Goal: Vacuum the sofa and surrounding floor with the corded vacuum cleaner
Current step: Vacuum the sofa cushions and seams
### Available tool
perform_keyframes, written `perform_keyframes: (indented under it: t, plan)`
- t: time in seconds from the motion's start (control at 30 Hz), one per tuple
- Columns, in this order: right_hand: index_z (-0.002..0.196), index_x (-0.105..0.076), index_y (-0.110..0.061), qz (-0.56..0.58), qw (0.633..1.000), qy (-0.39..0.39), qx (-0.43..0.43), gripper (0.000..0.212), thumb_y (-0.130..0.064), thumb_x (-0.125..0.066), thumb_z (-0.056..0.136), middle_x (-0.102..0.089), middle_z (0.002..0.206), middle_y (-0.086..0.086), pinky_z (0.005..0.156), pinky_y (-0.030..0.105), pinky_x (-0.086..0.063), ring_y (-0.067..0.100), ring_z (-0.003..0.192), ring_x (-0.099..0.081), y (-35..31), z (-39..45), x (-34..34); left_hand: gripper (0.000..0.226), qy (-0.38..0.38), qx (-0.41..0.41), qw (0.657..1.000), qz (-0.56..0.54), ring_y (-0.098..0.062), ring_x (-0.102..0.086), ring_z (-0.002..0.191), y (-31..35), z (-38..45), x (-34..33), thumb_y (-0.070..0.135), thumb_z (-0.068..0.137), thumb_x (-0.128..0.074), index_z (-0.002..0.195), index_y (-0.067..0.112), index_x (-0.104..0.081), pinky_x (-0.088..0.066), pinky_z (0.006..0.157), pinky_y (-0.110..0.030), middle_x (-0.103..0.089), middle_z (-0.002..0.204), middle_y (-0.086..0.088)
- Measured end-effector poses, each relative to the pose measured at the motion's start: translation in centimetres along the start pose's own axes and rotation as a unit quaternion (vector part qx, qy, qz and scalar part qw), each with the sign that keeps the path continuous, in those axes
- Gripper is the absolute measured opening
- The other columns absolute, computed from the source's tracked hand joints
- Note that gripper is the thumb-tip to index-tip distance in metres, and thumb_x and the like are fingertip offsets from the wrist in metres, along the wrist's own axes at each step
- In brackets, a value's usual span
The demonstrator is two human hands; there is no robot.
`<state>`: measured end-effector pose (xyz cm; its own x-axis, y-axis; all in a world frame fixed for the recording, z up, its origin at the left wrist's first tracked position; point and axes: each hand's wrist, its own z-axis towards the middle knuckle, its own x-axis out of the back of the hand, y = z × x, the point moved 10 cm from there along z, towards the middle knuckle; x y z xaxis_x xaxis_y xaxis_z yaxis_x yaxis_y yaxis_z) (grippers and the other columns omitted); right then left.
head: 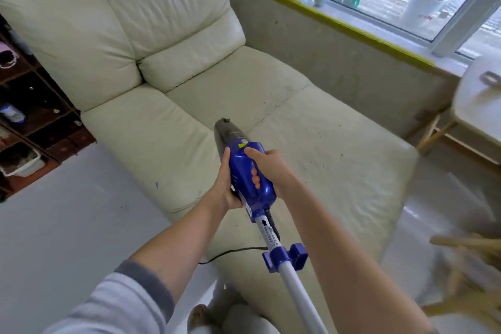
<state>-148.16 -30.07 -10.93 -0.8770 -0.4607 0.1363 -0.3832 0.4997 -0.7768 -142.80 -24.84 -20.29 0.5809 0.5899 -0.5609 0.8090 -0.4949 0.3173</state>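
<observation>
Cream leather sofa (189, 68) across the middle of the view, crumbs scattered over its long seat. Pale floor (54, 225) to the left and right. Blue vacuum cleaner (250, 173) held out above the seat (dark front end aimed at the back cushions, white tube (291, 279) running back toward the body). Left hand (226, 184) gripping the blue body's left side, right hand (267, 167) wrapped round its right. Thin black cord (230, 252) trailing across the seat's front edge.

Over the cream sofa (173, 127), the left hand (226, 187) and right hand (268, 168) grip the blue vacuum cleaner (250, 173) from either side.
</observation>
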Motion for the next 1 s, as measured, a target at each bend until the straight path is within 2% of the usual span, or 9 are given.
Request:
perform_keyframes:
  t: [0.1, 0.23, 0.37, 0.57, 0.7, 0.87, 0.93, 1.0]
  plan:
    - [0.076, -0.05, -0.008, 0.0, 1.0, -0.003, -0.012, 0.031, -0.031, -0.056, 0.096, -0.049, 0.054, 0.004, 0.039, 0.02, -0.04, 0.013, 0.039, -0.044, 0.6, -0.4, -0.9, 0.074, 0.002, 0.0, 1.0, 0.002, -0.018, -0.059, 0.048, 0.1, -0.3, 1.2, 0.082, 0.068, -0.056, 0.051, 0.011, -0.065, -0.046, 0.083, -0.03, -0.059, 0.051, -0.002]
    - [0.073, -0.05, -0.008, -0.022, 0.999, -0.022, -0.014, 0.033, -0.032, -0.056, 0.095, -0.05, 0.053, 0.005, 0.043, 0.024, -0.042, 0.014, 0.039, -0.044, 1.1, -1.1, -4.9, 0.077, -0.004, -0.022, 1.0, -0.005, -0.017, -0.057, 0.047, 0.9, -2.1, 4.3, 0.086, 0.068, -0.049, 0.049, 0.012, -0.062, -0.048, 0.073, -0.032, -0.056, 0.049, -0.002]
    - [0.077, -0.054, -0.007, -0.056, 0.998, -0.026, 0.003, 0.032, -0.035, -0.057, 0.093, -0.053, 0.052, 0.004, 0.047, 0.027, -0.045, 0.017, 0.039, -0.047, 0.4, -2.3, -8.9, 0.078, -0.001, -0.048, 0.998, -0.041, -0.015, -0.051, 0.039, 2.4, -4.7, 7.0, 0.083, 0.074, -0.047, 0.045, 0.012, -0.057, -0.051, 0.052, -0.025, -0.051, 0.045, -0.001]
    - [0.078, -0.053, -0.006, -0.075, 0.996, -0.041, 0.012, 0.031, -0.032, -0.056, 0.094, -0.051, 0.052, 0.005, 0.039, 0.021, -0.042, 0.016, 0.037, -0.044, 0.5, -4.9, -13.6, 0.078, -0.001, -0.076, 0.995, -0.062, -0.015, -0.051, 0.039, 2.9, -7.7, 10.8, 0.081, 0.077, -0.045, 0.043, 0.012, -0.058, -0.047, 0.061, -0.029, -0.05, 0.044, 0.0]
    - [0.076, -0.052, -0.007, -0.091, 0.994, -0.054, 0.025, 0.031, -0.031, -0.056, 0.095, -0.051, 0.053, 0.006, 0.039, 0.022, -0.042, 0.016, 0.038, -0.044, 0.3, -6.3, -16.3, 0.077, 0.011, -0.107, 0.991, -0.079, -0.014, -0.044, 0.036, 3.4, -9.6, 12.9, 0.08, 0.079, -0.042, 0.04, 0.014, -0.051, -0.042, 0.052, -0.025, -0.045, 0.041, 0.001]
    - [0.076, -0.052, -0.007, -0.131, 0.986, -0.089, 0.044, 0.029, -0.029, -0.057, 0.095, -0.05, 0.053, 0.006, 0.038, 0.021, -0.041, 0.016, 0.038, -0.044, 0.5, -8.1, -19.8, 0.075, 0.012, -0.135, 0.984, -0.117, -0.013, -0.044, 0.037, 3.2, -11.6, 15.7, 0.08, 0.078, -0.044, 0.043, 0.015, -0.052, -0.038, 0.06, -0.025, -0.044, 0.042, 0.001]
    - [0.074, -0.053, -0.005, -0.165, 0.978, -0.11, 0.058, 0.028, -0.026, -0.057, 0.093, -0.051, 0.052, 0.007, 0.04, 0.022, -0.043, 0.018, 0.039, -0.045, 0.6, -8.6, -21.0, 0.076, 0.015, -0.147, 0.981, -0.123, -0.014, -0.043, 0.037, 3.2, -12.5, 16.6, 0.08, 0.079, -0.042, 0.042, 0.013, -0.053, -0.039, 0.056, -0.025, -0.044, 0.042, 0.0]
    - [0.073, -0.053, -0.004, -0.214, 0.965, -0.125, 0.083, 0.023, -0.018, -0.055, 0.091, -0.052, 0.051, 0.008, 0.043, 0.024, -0.045, 0.019, 0.038, -0.047, 0.6, -8.8, -21.8, 0.08, 0.018, -0.167, 0.979, -0.12, -0.015, -0.043, 0.034, 3.3, -13.3, 17.0, 0.081, 0.079, -0.038, 0.042, 0.012, -0.052, -0.041, 0.045, -0.022, -0.043, 0.04, -0.002]
